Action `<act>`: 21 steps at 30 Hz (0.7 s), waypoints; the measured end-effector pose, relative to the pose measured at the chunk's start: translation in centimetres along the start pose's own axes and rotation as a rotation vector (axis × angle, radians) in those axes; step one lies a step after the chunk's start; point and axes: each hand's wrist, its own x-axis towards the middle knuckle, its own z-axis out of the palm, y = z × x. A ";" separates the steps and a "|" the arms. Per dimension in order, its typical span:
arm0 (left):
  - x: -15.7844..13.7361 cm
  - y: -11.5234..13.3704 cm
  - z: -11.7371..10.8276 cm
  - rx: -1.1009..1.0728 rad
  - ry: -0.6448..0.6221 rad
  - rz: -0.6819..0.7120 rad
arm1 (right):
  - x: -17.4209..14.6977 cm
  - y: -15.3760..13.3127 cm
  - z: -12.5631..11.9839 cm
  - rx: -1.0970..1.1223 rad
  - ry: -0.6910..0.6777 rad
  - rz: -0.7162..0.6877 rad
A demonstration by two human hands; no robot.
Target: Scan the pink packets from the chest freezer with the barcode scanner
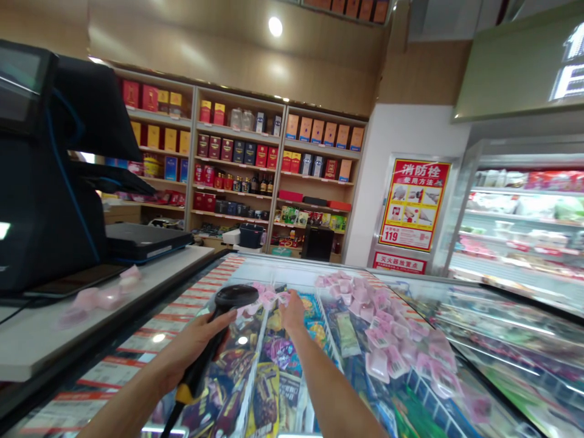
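Scanner [210, 350] leans in the left hand [194, 344], which is wrapped around its handle; the thumb reaches toward the scanner's head, the other fingers mostly hidden. The right hand [292, 310] has its fingertips nearly together, pinching a pink packet [267, 297] just beside that head. Both hands are over the glass-topped freezer [283, 266]. More pink packets [381, 364] lie heaped at right, and a few on the counter [34, 347] at left, near the till [50, 182].
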 end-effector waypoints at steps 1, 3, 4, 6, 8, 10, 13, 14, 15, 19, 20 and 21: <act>-0.1 0.1 0.1 -0.010 0.003 -0.001 | 0.1 -0.4 0.3 0.000 -0.010 -0.011; -0.3 0.1 0.4 -0.021 -0.004 0.004 | 0.0 -0.9 0.5 -0.004 -0.030 -0.039; -0.3 0.1 0.7 -0.020 -0.017 0.003 | 0.0 -0.9 0.4 -0.009 -0.038 -0.054; -0.1 0.1 1.2 -0.009 -0.042 -0.008 | -0.2 -0.7 -0.5 -0.026 -0.047 -0.080; 0.2 -0.1 1.9 -0.007 -0.066 -0.025 | -0.3 0.1 -2.2 -0.058 -0.051 -0.103; 0.6 -0.4 2.7 -0.015 -0.102 -0.022 | -0.4 1.5 -4.8 -0.105 -0.054 -0.124; 1.0 -0.9 4.0 -0.022 -0.172 -0.004 | -1.0 4.3 -9.7 -0.196 -0.065 -0.136; 1.1 -1.1 4.4 -0.017 -0.192 -0.003 | -1.3 5.3 -11.5 -0.229 -0.069 -0.129; 1.1 -1.2 4.9 -0.015 -0.208 -0.004 | -1.6 6.3 -13.2 -0.263 -0.069 -0.114; 1.0 -1.2 6.4 0.013 -0.268 0.006 | -3.3 9.4 -18.5 -0.395 -0.067 0.008; 0.9 -1.1 6.7 0.018 -0.278 0.006 | -3.6 9.9 -19.3 -0.445 -0.083 0.059; 0.7 -1.0 6.9 0.024 -0.283 0.004 | -3.9 10.2 -19.9 -0.499 -0.104 0.109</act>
